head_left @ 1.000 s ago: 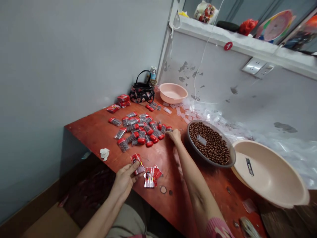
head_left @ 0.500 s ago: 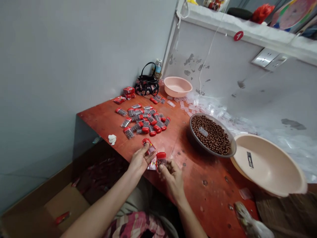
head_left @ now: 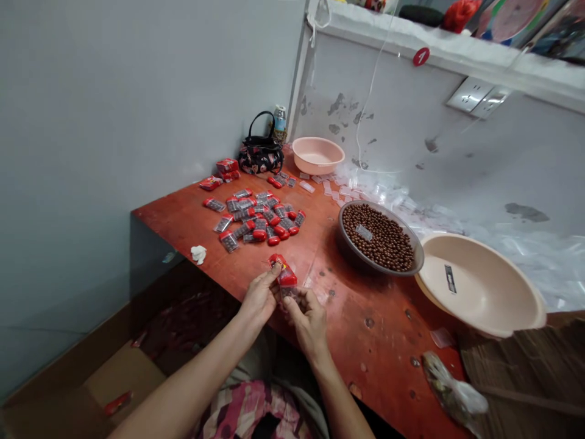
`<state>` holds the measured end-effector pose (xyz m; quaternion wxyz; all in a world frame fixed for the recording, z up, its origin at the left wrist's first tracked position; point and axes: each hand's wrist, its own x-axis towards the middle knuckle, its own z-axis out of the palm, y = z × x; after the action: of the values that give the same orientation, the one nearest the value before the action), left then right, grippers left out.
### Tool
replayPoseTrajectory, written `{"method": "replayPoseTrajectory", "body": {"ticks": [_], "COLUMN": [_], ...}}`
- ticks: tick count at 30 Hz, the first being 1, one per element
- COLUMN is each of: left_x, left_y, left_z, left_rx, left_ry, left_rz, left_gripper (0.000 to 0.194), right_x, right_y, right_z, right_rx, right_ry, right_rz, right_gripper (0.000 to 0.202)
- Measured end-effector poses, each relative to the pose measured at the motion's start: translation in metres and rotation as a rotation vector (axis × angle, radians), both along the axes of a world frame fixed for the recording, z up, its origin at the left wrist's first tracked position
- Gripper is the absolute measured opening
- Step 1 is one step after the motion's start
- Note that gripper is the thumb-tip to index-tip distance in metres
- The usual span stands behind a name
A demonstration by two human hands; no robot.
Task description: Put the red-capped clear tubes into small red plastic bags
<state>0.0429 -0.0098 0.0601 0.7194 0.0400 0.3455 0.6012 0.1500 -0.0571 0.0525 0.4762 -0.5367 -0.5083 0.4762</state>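
Note:
Over the front edge of the red table (head_left: 347,329), my left hand (head_left: 262,297) pinches a red printed wrapper (head_left: 280,263). My right hand (head_left: 308,314) grips a small clear box with a red cap (head_left: 289,289), filled with dark balls. The capped end meets the wrapper, and the two overlap between my hands; how far the box is inside cannot be made out. Beyond them lies a loose pile of similar red-capped boxes (head_left: 259,222). To the right stands a grey bowl of brown balls (head_left: 379,238) with a clear box (head_left: 364,232) on top.
A large beige basin (head_left: 484,286) stands at the right, beside clear plastic pieces (head_left: 516,247) along the wall. At the back are a pink basin (head_left: 319,155), a black handbag (head_left: 261,155) and red packets (head_left: 227,166). A knotted plastic bag (head_left: 452,387) lies at the lower right.
My right hand has brought the capped box left and up against the wrapper. Both hands are closer together, and the box has turned more upright. The view has shifted slightly.

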Motion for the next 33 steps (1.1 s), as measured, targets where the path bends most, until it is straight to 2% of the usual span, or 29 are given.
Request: {"method": "replayPoseTrajectory", "body": {"ticks": [4, 8, 13, 16, 20, 22, 27, 31, 33], "left_x": [-0.002, -0.004, -0.005, -0.007, -0.011, -0.012, -0.008, -0.008, -0.007], "left_y": [-0.001, -0.002, -0.004, -0.004, -0.001, 0.000, -0.001, -0.003, -0.003], "left_z": [0.003, 0.003, 0.001, 0.000, 0.001, 0.001, 0.002, 0.004, 0.005], "left_rx": [0.088, 0.118, 0.105, 0.157, 0.251, 0.285, 0.239, 0.191, 0.191], "left_ry": [0.051, 0.120, 0.221, 0.227, 0.260, 0.309, 0.384, 0.365, 0.377], "left_rz": [-0.070, -0.156, -0.239, -0.276, -0.356, -0.353, -0.257, -0.270, -0.287], "left_gripper": [0.015, 0.015, 0.018, 0.018, 0.019, 0.018, 0.016, 0.018, 0.019], "right_x": [0.000, 0.000, 0.001, 0.004, 0.010, 0.011, 0.006, 0.007, 0.008], "right_y": [0.003, 0.004, 0.004, 0.007, 0.014, 0.016, 0.013, 0.014, 0.016], "right_z": [-0.002, -0.006, -0.007, -0.007, -0.008, -0.008, -0.005, -0.007, -0.008], "right_rx": [-0.040, 0.021, 0.046, 0.030, -0.060, -0.066, 0.085, -0.049, -0.073], "right_ry": [0.093, 0.013, -0.031, 0.023, 0.199, 0.219, 0.011, 0.167, 0.205], "right_rz": [-0.004, -0.065, -0.066, -0.015, 0.145, 0.161, -0.023, 0.113, 0.136], "right_gripper": [0.019, 0.021, 0.021, 0.019, 0.018, 0.018, 0.019, 0.017, 0.017]}}
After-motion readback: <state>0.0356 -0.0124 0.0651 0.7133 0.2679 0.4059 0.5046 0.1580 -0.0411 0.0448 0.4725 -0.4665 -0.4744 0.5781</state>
